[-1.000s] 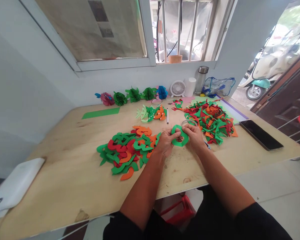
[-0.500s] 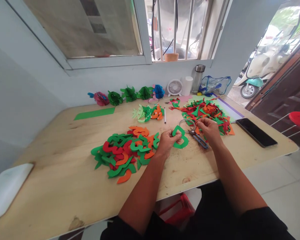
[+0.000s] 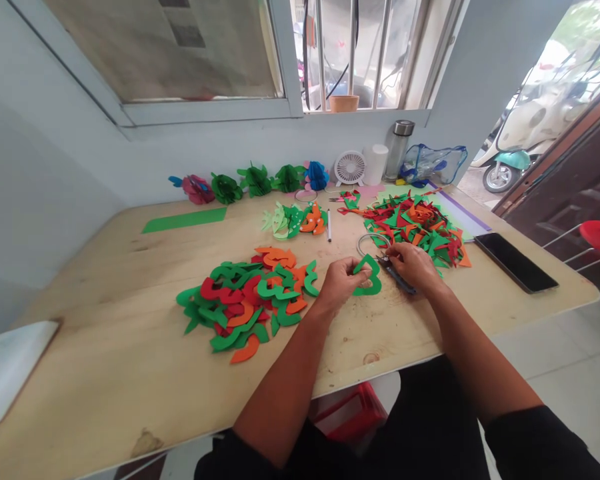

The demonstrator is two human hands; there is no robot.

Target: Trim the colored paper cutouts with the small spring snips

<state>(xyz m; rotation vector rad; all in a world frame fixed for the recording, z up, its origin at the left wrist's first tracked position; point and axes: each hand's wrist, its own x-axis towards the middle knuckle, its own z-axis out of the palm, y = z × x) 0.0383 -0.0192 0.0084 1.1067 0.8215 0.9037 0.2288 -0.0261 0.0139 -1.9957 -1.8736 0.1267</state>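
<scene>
My left hand (image 3: 341,283) pinches a green curved cutout (image 3: 375,285) with a notched outline, held just above the table; its fingertips show through the middle. Close by on the right, my right hand (image 3: 416,268) has its fingers bent around a pair of small grey-handled snips (image 3: 396,275), partly covering them. The snips' tips point toward the cutout. Behind them lies a thin metal ring (image 3: 364,245). To the left of my left hand spreads a pile of green, red and orange cutouts (image 3: 253,300). A heap of coloured scraps (image 3: 415,223) lies beyond my right hand.
A dark phone (image 3: 517,262) lies at the right. Along the wall stand folded paper shapes (image 3: 256,180), a small fan (image 3: 350,168), a white cylinder (image 3: 377,165) and a glass bottle (image 3: 397,152). A pen (image 3: 329,225) and a green strip (image 3: 184,220) lie farther back.
My right hand has come down from the edge of the scrap heap onto the snips. My left hand has shifted right with the green cutout and turned it slightly.
</scene>
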